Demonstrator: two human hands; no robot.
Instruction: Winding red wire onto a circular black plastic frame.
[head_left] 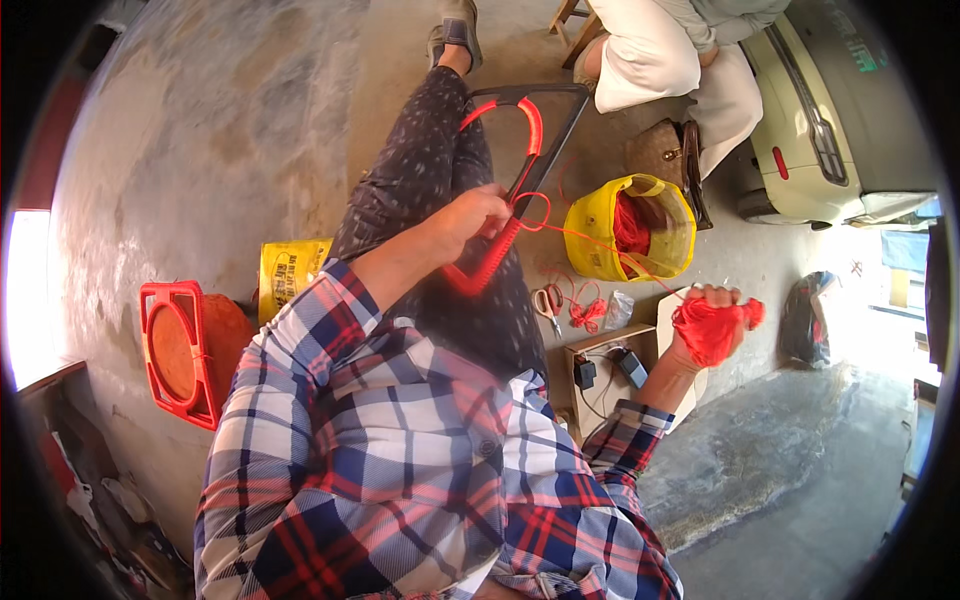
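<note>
My left hand [472, 218] is closed on a black frame [563, 135] held over my legs. Red cord wrapping [487, 262] covers its near side, and a curved inner piece [533, 122] is also partly wrapped in red. A small loop of cord [540, 207] stands beside my left fingers. From there a thin red strand [590, 241] runs right, across the yellow bucket, to my right hand [716, 296]. That hand is raised at the right, its fingers wrapped round a bunched hank of red cord [704, 335].
A yellow bucket [590, 222] holds more red cord. Near it lie scissors [547, 305], a small cord tangle [588, 313] and a cardboard box [582, 405] with black adapters. Left stand a red-wrapped frame [160, 350] and yellow bag [285, 262]. Another person [665, 60] sits far right.
</note>
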